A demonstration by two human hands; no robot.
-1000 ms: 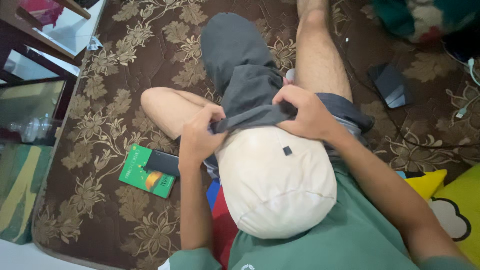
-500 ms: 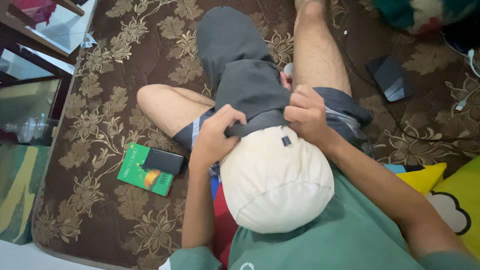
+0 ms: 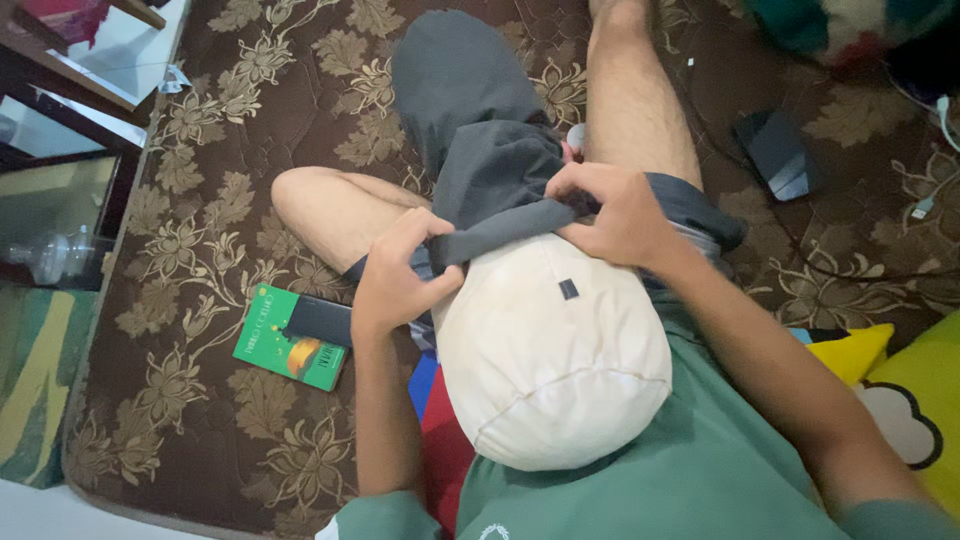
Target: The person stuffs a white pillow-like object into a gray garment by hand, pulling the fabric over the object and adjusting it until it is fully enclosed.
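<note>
Grey cover edge higher on pillow

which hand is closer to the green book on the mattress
Left. The left hand grips the grey cover's edge just up and right of the green book; the right hand holds that edge on the cream pillow's far side.

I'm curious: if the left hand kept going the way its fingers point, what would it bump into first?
The left hand grips the edge of the grey cover and points toward the right hand. It would probably push into the cover's bunched edge first, then meet the right hand, though depth is unclear.
</note>
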